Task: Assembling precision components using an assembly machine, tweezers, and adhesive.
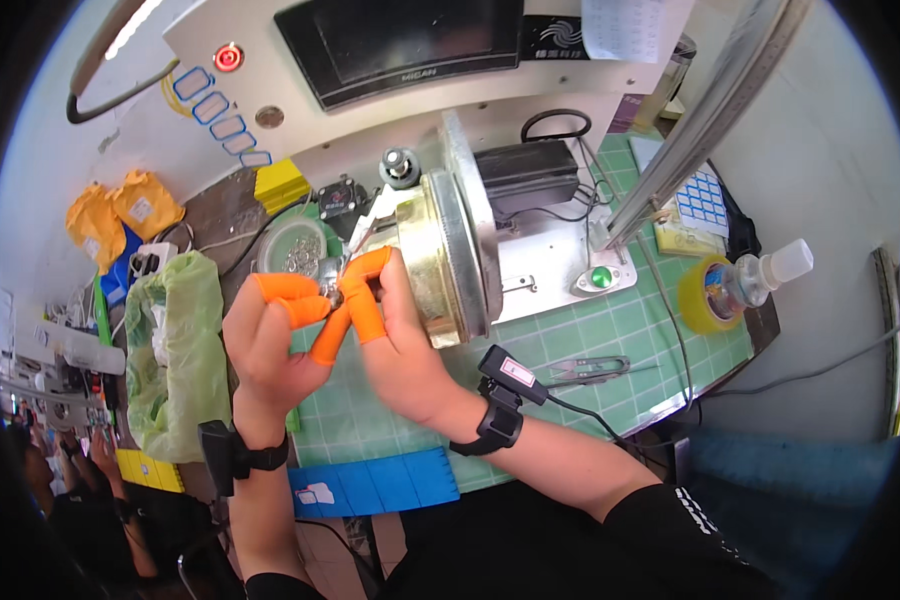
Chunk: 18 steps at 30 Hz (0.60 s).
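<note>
A: Item one, nearest the wearer: left hand (270, 340), orange finger cots, thumb and forefinger pinched on a small metal ring (334, 296). Right hand (395, 335), same cots, fingertips closed on that ring from the other side.

B: Location of the ring?

A: Just left of the brass drum (432, 262), touching neither drum nor mat as far as I can tell.

B: Progress?

A: By my reading, mid-step: the ring is in the fingers and not yet on the drum. More rings wait in the round dish (292, 245), beyond the hands, left of the drum.

B: Remaining entries?

A: Snips (587, 369) on the green cutting mat (620, 325), right of the drum; yellow tape roll (705, 295) farther right; dark screen (410, 40) behind the drum.
</note>
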Each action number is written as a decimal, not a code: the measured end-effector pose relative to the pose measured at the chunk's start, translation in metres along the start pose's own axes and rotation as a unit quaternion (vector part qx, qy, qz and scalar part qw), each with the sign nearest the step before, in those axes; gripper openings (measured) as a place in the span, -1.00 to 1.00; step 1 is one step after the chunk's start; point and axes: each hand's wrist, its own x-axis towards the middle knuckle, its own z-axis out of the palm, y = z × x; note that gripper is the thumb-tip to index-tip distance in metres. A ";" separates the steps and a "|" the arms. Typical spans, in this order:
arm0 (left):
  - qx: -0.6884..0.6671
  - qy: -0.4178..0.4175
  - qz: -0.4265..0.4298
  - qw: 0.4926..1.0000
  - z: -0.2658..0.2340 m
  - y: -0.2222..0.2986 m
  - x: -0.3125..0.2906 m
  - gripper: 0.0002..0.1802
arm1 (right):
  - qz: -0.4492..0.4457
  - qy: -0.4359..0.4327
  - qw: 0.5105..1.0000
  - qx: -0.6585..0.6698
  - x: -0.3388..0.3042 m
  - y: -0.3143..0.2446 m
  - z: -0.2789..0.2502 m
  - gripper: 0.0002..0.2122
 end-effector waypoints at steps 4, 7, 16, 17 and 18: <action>-0.186 -0.007 -0.153 0.970 0.000 0.004 0.012 -0.67 | 0.025 -0.011 0.999 0.020 -0.002 -0.008 -0.004 -0.91; -0.293 -0.035 -0.251 0.922 0.005 0.003 0.013 -0.81 | 0.025 -0.002 1.000 0.009 -0.003 -0.002 -0.006 -0.90; -0.223 -0.046 -0.209 0.951 -0.011 0.008 0.015 -0.79 | 0.094 -0.017 0.995 0.016 -0.009 0.001 0.000 -0.94; -0.170 -0.035 -0.168 0.970 -0.009 0.009 0.011 -0.77 | 0.064 -0.008 0.998 0.015 -0.009 0.001 0.000 -0.94; -0.117 -0.025 -0.126 0.985 -0.007 0.011 0.008 -0.76 | 0.033 0.001 0.999 0.014 -0.010 0.002 -0.001 -0.94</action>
